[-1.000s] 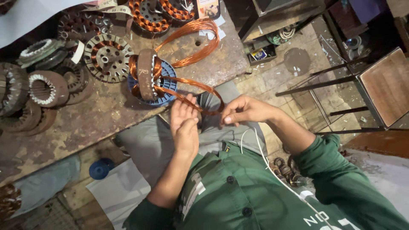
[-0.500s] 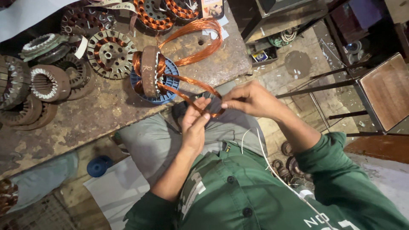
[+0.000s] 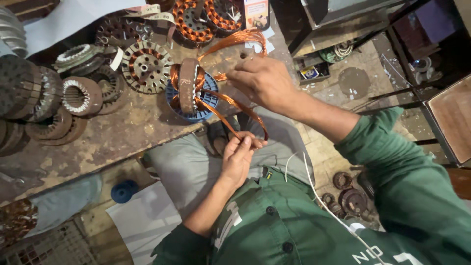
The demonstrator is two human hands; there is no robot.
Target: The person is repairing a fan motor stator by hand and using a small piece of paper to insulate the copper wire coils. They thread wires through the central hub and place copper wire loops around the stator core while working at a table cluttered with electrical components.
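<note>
Here, left hand (image 3: 239, 158) pinching copper wire loop (image 3: 230, 105), orange label card (image 3: 256, 13) behind.

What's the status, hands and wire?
Left hand pinching copper wire loop. Right hand up on wire by the motor core. Nothing in the way.

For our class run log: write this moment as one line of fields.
left hand: pinches copper wire loop over lap | right hand: reaches over bench, at wire | stator core: upright on blue disc | workbench: other stators
</note>
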